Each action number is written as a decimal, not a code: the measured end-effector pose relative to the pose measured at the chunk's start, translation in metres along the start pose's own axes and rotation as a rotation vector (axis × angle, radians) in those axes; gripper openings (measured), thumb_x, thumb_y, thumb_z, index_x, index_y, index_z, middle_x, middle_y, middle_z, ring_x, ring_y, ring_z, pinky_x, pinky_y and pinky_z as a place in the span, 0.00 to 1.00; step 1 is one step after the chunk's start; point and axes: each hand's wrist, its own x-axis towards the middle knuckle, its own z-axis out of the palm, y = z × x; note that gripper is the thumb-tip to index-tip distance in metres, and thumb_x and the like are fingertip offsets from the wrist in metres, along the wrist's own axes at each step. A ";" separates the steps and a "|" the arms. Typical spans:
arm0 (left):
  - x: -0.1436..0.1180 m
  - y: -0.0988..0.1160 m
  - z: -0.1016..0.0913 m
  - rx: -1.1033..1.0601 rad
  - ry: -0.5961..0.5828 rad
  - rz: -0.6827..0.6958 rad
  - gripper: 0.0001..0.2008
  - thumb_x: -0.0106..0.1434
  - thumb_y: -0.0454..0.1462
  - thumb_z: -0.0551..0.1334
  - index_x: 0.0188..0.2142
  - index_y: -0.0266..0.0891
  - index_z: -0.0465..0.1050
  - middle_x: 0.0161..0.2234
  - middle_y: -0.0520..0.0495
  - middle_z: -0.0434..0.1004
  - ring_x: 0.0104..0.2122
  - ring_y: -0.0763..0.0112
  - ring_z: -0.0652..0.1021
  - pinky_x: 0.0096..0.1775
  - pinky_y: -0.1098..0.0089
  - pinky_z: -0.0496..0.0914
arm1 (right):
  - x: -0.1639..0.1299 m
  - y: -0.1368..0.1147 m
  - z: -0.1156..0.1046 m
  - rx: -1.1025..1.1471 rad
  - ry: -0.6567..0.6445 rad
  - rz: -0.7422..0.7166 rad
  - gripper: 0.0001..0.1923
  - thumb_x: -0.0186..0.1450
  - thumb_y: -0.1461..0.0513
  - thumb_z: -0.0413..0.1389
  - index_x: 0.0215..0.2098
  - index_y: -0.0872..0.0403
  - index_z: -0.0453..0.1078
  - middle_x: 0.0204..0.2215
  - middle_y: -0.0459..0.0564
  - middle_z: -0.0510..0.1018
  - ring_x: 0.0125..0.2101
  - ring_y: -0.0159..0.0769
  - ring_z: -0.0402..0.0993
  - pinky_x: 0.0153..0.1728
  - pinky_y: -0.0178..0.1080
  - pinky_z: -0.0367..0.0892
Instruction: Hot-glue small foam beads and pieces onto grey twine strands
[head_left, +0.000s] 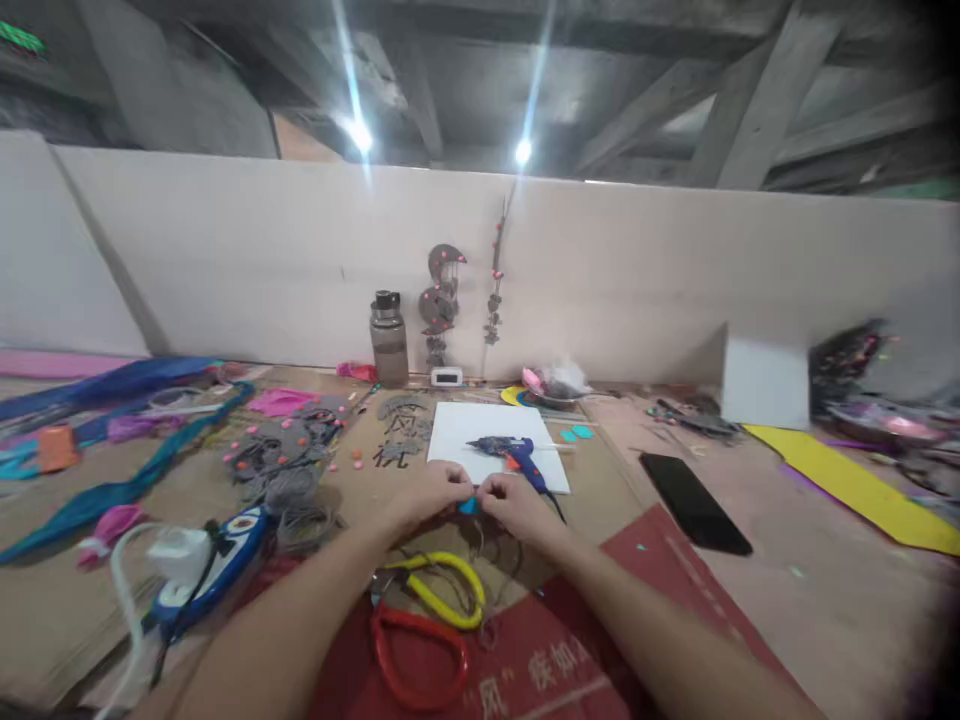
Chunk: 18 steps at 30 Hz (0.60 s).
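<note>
My left hand (448,487) and my right hand (510,500) meet in the middle of the table, both closed in a pinch. Between their fingertips is a small blue piece (468,506), too small to name more exactly. A thin grey cord (480,540) hangs below it. Just beyond the hands, a blue glue gun (521,458) lies on a white sheet (450,425), its nozzle to the left. Nearer to me, scissors with one yellow and one red handle (420,655) lie under and between my forearms.
On the left are a blue-and-white power strip (217,580), grey cord and felt pieces (281,455), and teal fabric (112,500). A bottle (389,340) stands by the white partition (300,260). A black phone (694,503) and a yellow strip (862,487) lie to the right.
</note>
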 end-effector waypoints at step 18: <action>-0.003 0.004 0.002 -0.085 0.023 0.034 0.08 0.47 0.38 0.56 0.24 0.35 0.68 0.14 0.56 0.62 0.15 0.79 0.61 0.19 0.76 0.52 | 0.003 0.004 0.002 0.047 0.004 0.039 0.04 0.54 0.63 0.50 0.23 0.55 0.63 0.14 0.38 0.62 0.15 0.23 0.54 0.17 0.29 0.50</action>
